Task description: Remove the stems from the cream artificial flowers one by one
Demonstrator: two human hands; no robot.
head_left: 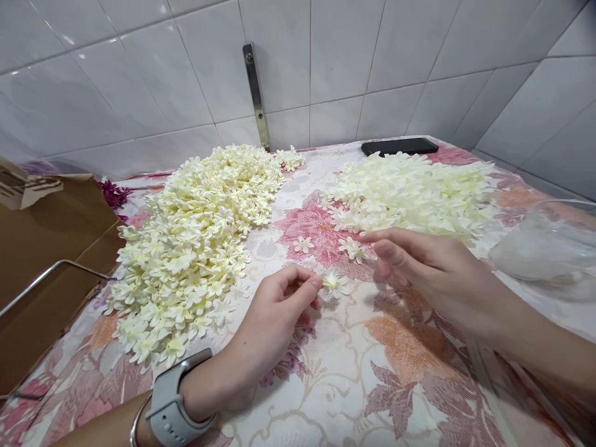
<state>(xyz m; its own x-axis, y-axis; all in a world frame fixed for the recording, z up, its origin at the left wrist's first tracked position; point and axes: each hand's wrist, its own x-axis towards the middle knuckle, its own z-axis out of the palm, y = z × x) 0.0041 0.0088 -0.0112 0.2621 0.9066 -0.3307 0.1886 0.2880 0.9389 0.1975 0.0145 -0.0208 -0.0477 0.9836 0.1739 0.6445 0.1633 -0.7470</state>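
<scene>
Tiled wall (pixel 344 49), patterned cloth (pixel 335 397), one flower (pixel 333 283) at the fingertips

Pale tiles close off the back, with a metal bar (pixel 257 93) fixed to them. Take the flower as the clock's centre and the wall as 12: the bar stands at 11, the phone (pixel 400 147) lies at 1 near the wall, the cardboard (pixel 60 248) is out at 9 and the plastic bag (pixel 544 248) at 3.

At 8 to 9, the left hand (pixel 284 301) has its thumb and forefinger closed together, apparently pinching the flower by one end, petals facing away from the hand. At 3, the right hand (pixel 428 264) is loosely open and seems to hold nothing; its forefinger reaches over to a loose flower (pixel 352 249) at 1, though whether it touches cannot be told. Another loose flower (pixel 303 244) lies between 10 and 11. Beyond these spread the cream heap (pixel 205 230) at 10 and the whiter heap (pixel 414 192) between 1 and 2.

Such a flower should weigh almost nothing and feel soft, its thin petals easily creased or torn and quick to slide on the cloth. The narrow base below the petals looks the safest hold, with a light fingertip pinch; squeezing the petals would likely bruise them.
</scene>
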